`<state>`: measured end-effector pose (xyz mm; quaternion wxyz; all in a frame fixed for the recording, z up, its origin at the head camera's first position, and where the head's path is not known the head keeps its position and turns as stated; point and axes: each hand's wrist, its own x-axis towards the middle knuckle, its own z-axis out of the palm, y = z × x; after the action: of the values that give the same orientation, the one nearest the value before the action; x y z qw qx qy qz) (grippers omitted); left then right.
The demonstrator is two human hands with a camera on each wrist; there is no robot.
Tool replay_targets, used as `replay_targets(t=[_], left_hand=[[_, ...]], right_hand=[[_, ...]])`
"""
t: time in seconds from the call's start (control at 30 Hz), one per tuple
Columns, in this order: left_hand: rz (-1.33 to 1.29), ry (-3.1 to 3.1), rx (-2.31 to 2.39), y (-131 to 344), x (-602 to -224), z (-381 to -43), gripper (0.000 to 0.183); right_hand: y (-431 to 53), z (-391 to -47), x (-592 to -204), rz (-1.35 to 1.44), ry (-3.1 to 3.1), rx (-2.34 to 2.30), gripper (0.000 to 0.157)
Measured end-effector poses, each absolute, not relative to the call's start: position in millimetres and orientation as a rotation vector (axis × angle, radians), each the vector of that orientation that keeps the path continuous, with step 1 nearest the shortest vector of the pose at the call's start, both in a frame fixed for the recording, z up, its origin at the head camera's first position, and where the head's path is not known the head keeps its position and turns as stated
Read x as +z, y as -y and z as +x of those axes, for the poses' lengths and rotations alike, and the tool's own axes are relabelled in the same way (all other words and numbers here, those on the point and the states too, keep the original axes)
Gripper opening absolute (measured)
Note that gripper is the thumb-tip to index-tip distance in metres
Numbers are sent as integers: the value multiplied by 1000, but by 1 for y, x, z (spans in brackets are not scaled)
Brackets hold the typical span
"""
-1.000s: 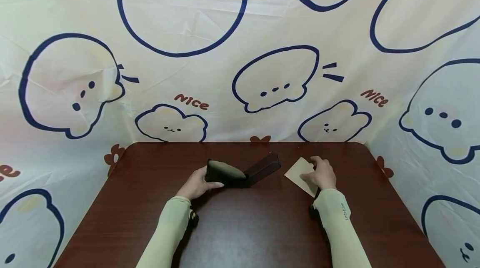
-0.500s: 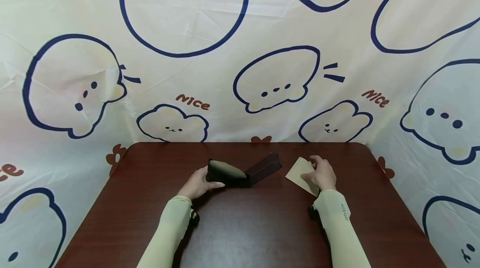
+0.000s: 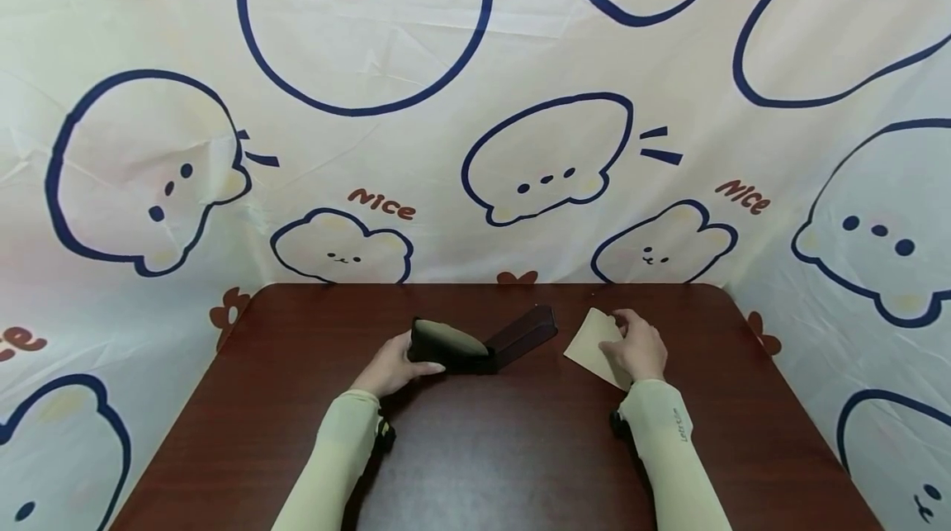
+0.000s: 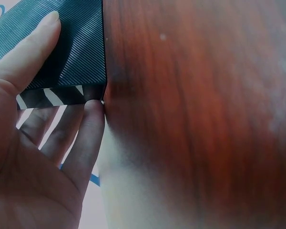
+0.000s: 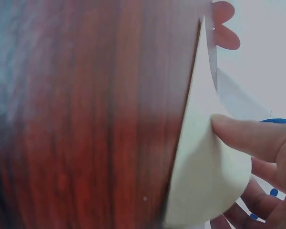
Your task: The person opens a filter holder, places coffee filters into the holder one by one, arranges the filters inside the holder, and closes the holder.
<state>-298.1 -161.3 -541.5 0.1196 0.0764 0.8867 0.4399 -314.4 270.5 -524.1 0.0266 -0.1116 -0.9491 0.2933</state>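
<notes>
In the head view my left hand [image 3: 390,364] grips the left end of a black box [image 3: 446,353], which stands open on the table. Its dark lid [image 3: 523,334] is folded out to the right and back. The left wrist view shows my thumb across the box's finely ribbed face [image 4: 83,52] and fingertips under its glossy edge. My right hand [image 3: 641,347] pinches a pale cream sheet of paper [image 3: 597,348], right of the lid. In the right wrist view the thumb presses the bowed sheet [image 5: 205,167], with the other fingers behind it.
Both hands work over a dark reddish-brown wooden table [image 3: 520,448]. A white cloth [image 3: 416,143] printed with cartoon animals hangs close behind its back edge and along both sides.
The paper has turned slightly in my right hand, its near corner rising a little toward the palm. My left hand and the box stay where they were.
</notes>
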Motion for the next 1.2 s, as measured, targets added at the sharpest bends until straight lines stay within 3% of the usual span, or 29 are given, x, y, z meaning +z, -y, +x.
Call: replay_targets(t=[0.27, 1.2], left_hand=[[218, -2573, 1296, 162, -540, -297, 93], [219, -2581, 1297, 162, -540, -298, 95]], right_hand=[[-270, -313, -522, -402, 2832, 931, 29], [-275, -306, -509, -359, 2705, 852, 21]])
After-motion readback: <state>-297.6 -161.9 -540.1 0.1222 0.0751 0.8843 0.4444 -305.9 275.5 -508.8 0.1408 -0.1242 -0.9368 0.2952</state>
